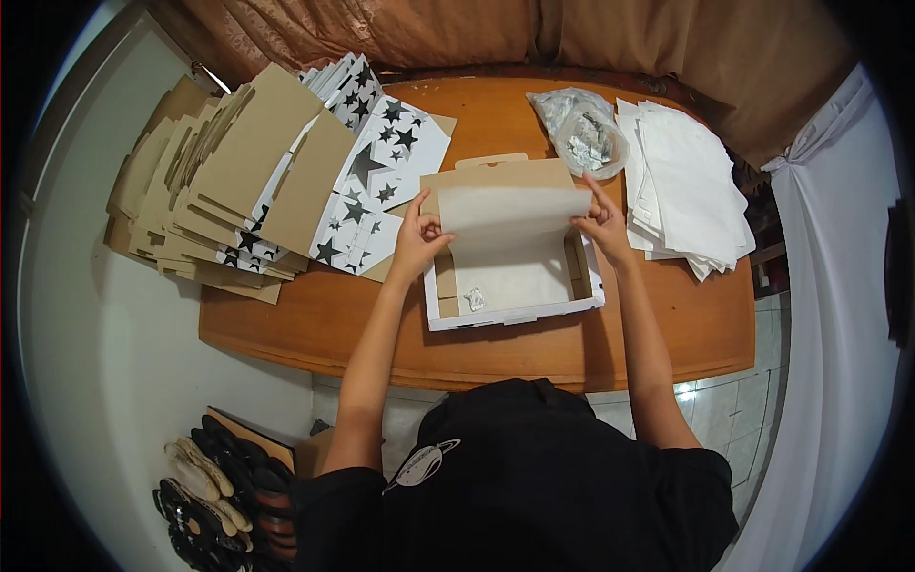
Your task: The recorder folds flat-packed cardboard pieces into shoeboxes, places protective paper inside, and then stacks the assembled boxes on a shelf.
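In the middle of the table stands an open cardboard box point(516, 316), white outside and brown inside, with its lid raised at the back. A sheet of white paper point(515, 208) lines its floor and rises toward the lid, its upper part curling over. My left hand point(419, 238) pinches the sheet's left edge, next to the lid. At the other side my right hand point(603, 222) pinches the right edge, index finger pointing up. On the paper, at the box's near left, lies a small silvery packet point(474, 299).
Flat cardboard pieces point(224, 172), some white with black stars point(367, 167), pile up at the left. Behind the box to the right sits a clear plastic bag point(583, 133) of silvery packets, beside a stack of white sheets point(686, 181). Shoes point(229, 486) stand on the floor, lower left.
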`<move>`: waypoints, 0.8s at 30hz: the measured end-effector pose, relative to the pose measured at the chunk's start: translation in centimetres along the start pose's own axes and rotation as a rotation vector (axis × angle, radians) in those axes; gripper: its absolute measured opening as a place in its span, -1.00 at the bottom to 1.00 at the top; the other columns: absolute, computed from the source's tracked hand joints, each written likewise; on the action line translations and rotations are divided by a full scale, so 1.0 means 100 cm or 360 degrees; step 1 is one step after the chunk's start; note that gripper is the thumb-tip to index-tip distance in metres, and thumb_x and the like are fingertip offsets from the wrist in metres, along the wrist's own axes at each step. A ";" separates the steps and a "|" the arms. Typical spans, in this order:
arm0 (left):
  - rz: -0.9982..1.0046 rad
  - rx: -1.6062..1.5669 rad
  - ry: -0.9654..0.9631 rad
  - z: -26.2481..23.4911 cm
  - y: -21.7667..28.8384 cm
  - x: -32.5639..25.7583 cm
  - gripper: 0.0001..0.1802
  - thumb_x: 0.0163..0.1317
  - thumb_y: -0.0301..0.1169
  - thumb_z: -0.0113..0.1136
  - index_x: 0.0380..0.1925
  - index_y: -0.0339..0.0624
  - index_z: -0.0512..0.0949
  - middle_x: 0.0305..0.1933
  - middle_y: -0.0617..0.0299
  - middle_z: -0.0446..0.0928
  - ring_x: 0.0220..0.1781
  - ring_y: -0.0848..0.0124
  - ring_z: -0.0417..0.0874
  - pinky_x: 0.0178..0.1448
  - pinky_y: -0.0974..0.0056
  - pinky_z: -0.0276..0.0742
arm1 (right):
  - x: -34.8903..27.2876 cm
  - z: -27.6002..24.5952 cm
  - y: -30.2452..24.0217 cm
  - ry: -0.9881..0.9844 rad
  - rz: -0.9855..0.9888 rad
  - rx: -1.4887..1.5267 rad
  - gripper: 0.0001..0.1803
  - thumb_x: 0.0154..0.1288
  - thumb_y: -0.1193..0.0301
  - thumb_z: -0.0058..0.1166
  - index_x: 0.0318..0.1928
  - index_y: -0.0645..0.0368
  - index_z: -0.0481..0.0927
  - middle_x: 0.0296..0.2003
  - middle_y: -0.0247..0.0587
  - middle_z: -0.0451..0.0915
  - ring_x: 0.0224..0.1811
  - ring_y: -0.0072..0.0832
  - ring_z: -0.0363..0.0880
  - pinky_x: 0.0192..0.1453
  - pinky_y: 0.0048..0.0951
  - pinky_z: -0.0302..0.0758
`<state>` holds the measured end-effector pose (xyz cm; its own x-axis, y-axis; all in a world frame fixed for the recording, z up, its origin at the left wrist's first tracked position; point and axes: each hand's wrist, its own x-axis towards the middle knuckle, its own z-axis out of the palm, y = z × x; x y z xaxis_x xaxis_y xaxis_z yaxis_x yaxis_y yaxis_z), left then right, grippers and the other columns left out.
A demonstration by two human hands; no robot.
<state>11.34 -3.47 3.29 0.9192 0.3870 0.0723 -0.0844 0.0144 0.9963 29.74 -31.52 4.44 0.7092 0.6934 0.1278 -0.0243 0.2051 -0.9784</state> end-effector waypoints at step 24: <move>0.0340 0.1711 -0.0085 0.027 0.034 -0.093 -0.46 -0.09 -0.22 0.32 -0.03 0.00 0.48 0.36 0.02 0.07 0.36 -0.01 0.06 0.34 -0.09 -0.06 | -0.090 0.038 -0.028 -0.0056 -0.0380 -0.1694 -0.75 0.07 0.43 0.06 -0.21 -0.06 0.67 0.10 -0.31 0.43 0.27 -0.12 0.15 0.36 0.05 -0.08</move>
<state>3.54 -9.54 6.16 0.9433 0.2448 0.2243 0.1115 -0.8698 0.4807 20.73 -35.67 6.69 0.5936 0.7379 0.3212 0.7456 -0.3539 -0.5647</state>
